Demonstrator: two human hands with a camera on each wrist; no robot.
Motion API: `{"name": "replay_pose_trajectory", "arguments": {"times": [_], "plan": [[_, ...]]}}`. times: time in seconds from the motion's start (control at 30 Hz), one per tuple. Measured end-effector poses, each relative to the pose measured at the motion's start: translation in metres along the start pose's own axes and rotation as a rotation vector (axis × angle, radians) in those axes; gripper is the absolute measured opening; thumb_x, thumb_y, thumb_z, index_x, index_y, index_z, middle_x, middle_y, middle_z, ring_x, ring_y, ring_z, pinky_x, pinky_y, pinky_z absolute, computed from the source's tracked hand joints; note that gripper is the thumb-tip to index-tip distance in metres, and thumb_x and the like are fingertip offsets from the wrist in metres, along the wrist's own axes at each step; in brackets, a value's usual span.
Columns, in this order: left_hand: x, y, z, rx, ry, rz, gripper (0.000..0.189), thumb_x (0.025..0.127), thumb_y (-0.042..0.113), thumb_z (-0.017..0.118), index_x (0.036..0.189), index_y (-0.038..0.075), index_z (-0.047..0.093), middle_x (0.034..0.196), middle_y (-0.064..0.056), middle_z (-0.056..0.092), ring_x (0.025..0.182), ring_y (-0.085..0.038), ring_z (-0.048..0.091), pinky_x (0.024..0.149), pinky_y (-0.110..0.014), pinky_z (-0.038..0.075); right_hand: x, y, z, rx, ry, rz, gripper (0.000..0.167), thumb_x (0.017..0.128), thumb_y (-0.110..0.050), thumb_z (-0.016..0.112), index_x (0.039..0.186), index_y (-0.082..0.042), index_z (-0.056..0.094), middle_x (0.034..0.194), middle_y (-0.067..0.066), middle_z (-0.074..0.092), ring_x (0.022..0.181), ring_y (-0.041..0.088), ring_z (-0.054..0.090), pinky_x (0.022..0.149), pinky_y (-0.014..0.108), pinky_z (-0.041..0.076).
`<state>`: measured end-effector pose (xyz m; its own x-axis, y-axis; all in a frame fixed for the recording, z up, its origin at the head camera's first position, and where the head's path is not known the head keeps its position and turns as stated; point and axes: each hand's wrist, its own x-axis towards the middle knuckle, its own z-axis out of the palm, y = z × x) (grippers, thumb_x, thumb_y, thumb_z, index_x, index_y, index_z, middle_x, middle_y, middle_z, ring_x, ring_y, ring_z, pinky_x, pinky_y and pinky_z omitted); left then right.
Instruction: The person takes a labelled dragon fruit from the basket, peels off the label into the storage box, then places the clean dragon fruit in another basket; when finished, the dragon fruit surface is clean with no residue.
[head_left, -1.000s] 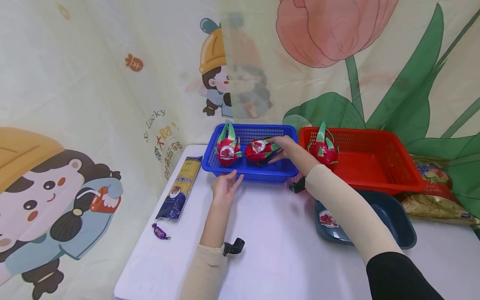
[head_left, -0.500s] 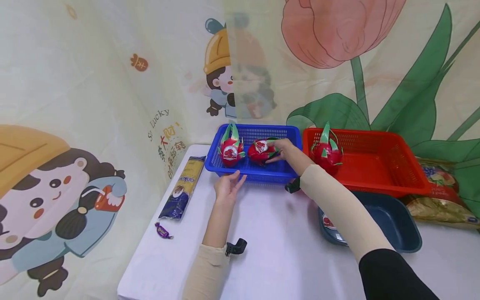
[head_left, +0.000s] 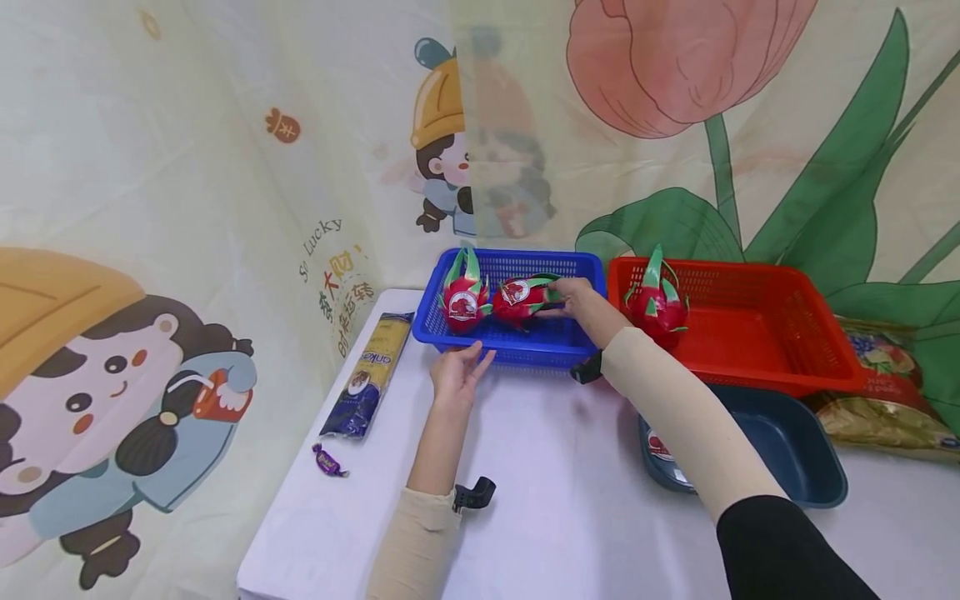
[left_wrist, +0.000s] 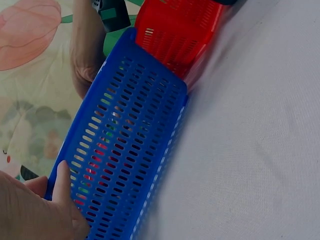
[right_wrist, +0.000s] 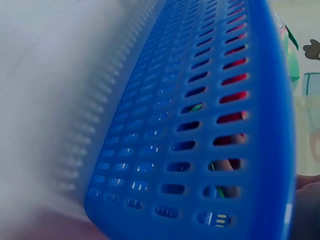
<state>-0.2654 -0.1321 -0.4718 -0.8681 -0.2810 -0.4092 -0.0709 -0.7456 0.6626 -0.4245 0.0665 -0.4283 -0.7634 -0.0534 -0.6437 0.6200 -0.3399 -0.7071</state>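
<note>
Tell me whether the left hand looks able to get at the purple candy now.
Probably yes: the purple candy lies uncovered on the white table, with only bare tabletop between it and the left forearm. The left hand would first have to leave the rim of the blue basket.

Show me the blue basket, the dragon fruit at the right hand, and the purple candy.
Blue basket (head_left: 528, 348): head view, on its front rim.
Dragon fruit (head_left: 516, 312) at the right hand (head_left: 585, 303): head view, on its red skin.
Purple candy (head_left: 328, 462): head view, middle of its wrapper.
</note>
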Motion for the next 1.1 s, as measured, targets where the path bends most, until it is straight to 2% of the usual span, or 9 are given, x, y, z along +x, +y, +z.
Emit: {"name": "replay_pose_trajectory", "arguments": {"times": [0.23, 0.43, 0.63, 0.77, 0.93, 1.1], "plan": [[0.0, -0.001, 0.0, -0.007, 0.004, -0.009, 0.06, 0.094, -0.012, 0.066, 0.149, -0.009, 0.042, 0.148, -0.027, 0.047, 0.134, -0.038, 0.055, 0.083, -0.042, 0.065, 0.002, 0.006, -0.002, -0.087, 0.032, -0.078, 0.063, 0.106, 0.001, 0.048, 0.163, -0.005, 0.021, 0.163, 0.018, 0.037, 0.147, 0.036, 0.044, 0.102, 0.058, 0.052], [0.0, 0.0, 0.0, -0.011, 0.003, -0.013, 0.062, 0.093, -0.012, 0.066, 0.15, -0.007, 0.042, 0.143, -0.025, 0.05, 0.135, -0.038, 0.055, 0.084, -0.042, 0.064, 0.003, 0.007, -0.008, -0.233, -0.042, -0.163, 0.063, 0.103, 0.007, 0.041, 0.161, 0.003, 0.018, 0.162, 0.024, 0.032, 0.147, 0.04, 0.041, 0.097, 0.056, 0.054], [0.001, 0.001, -0.001, -0.011, 0.007, -0.014, 0.06, 0.093, -0.012, 0.067, 0.148, -0.006, 0.045, 0.136, -0.022, 0.055, 0.131, -0.036, 0.058, 0.084, -0.042, 0.065, 0.002, 0.003, -0.015, -0.273, -0.099, -0.185, 0.064, 0.104, 0.004, 0.042, 0.162, 0.003, 0.015, 0.164, 0.024, 0.025, 0.149, 0.04, 0.036, 0.094, 0.055, 0.056], [0.001, 0.0, -0.001, -0.004, 0.009, -0.007, 0.058, 0.093, -0.012, 0.066, 0.147, -0.008, 0.046, 0.132, -0.021, 0.056, 0.122, -0.033, 0.062, 0.084, -0.042, 0.065, -0.007, -0.001, -0.018, -0.294, -0.145, -0.213, 0.062, 0.106, 0.003, 0.043, 0.161, 0.006, 0.016, 0.164, 0.024, 0.022, 0.149, 0.04, 0.034, 0.099, 0.055, 0.055], [0.001, 0.001, -0.001, -0.002, 0.01, -0.008, 0.057, 0.093, -0.012, 0.066, 0.146, -0.008, 0.046, 0.135, -0.022, 0.055, 0.115, -0.029, 0.065, 0.084, -0.042, 0.065, -0.02, -0.008, -0.018, -0.312, -0.229, -0.258, 0.052, 0.11, -0.003, 0.044, 0.157, 0.009, 0.026, 0.161, 0.025, 0.027, 0.148, 0.041, 0.037, 0.109, 0.056, 0.048], [0.001, 0.001, -0.001, -0.002, 0.009, -0.019, 0.059, 0.094, -0.011, 0.067, 0.149, -0.007, 0.044, 0.14, -0.023, 0.054, 0.123, -0.031, 0.063, 0.086, -0.042, 0.064, -0.032, -0.015, -0.02, -0.33, -0.297, -0.296, 0.051, 0.111, -0.008, 0.044, 0.157, 0.005, 0.028, 0.155, 0.024, 0.036, 0.146, 0.04, 0.039, 0.111, 0.055, 0.046]]}}
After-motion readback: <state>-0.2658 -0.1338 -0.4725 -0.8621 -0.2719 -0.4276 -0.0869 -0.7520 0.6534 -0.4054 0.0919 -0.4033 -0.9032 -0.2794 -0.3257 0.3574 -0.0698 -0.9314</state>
